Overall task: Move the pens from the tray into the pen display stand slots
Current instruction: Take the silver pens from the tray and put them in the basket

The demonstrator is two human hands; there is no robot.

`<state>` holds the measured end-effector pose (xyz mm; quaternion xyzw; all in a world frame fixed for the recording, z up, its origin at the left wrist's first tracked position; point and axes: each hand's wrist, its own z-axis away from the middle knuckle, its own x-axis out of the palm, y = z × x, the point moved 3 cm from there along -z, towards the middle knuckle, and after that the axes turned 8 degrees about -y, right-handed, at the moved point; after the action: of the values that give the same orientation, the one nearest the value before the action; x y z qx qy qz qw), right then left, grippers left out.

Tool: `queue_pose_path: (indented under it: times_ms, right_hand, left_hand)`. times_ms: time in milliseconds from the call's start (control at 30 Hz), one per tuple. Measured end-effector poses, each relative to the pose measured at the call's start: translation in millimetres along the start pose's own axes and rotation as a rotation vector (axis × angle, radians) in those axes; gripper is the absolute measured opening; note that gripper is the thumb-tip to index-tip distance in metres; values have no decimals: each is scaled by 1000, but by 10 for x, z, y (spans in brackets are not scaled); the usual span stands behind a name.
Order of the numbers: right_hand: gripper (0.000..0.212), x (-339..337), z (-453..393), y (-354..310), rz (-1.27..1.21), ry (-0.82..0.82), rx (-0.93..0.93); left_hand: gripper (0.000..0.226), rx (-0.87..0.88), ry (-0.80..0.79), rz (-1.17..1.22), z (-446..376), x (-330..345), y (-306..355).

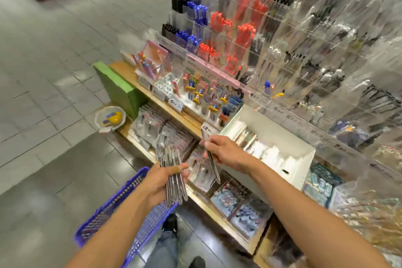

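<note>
One pen [210, 154] is pinched in the right hand [226, 152], its length running up and away, while the left hand [162, 183] grips a whole bundle of pens [173, 172] just beside it. Right hand's nearer the clear display stand [304, 50], whose slots rise above and beyond. Wooden shelves [195, 124] below, blue basket [121, 209] on the tiled floor [54, 72].

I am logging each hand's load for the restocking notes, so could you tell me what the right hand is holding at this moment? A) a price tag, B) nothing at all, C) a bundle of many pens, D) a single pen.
D: the right hand pinches a single pen, while the bundle of pens sits in the left hand.
</note>
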<state>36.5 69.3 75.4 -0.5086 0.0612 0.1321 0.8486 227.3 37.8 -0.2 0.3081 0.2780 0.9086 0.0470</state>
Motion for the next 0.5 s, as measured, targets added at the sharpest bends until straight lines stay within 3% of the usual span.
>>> queue_pose_path:
  times_ms: [133,267,400,500]
  right_hand:
    - [29,698,-322,-42,255,-148,52]
    - [18,1402,-762,97,158,-235,127]
    - [35,1882,-1270,376,203,-233,232]
    - [34,2159,-1625,714,232,-266,318]
  left_hand:
    - [13,24,162,114,355,-647,-207]
    - [11,11,325,228,624,-1369,-391]
    - [10,-4,452,303,684,-1967,-512]
    - [11,-14,532,296,589,-2344,-599]
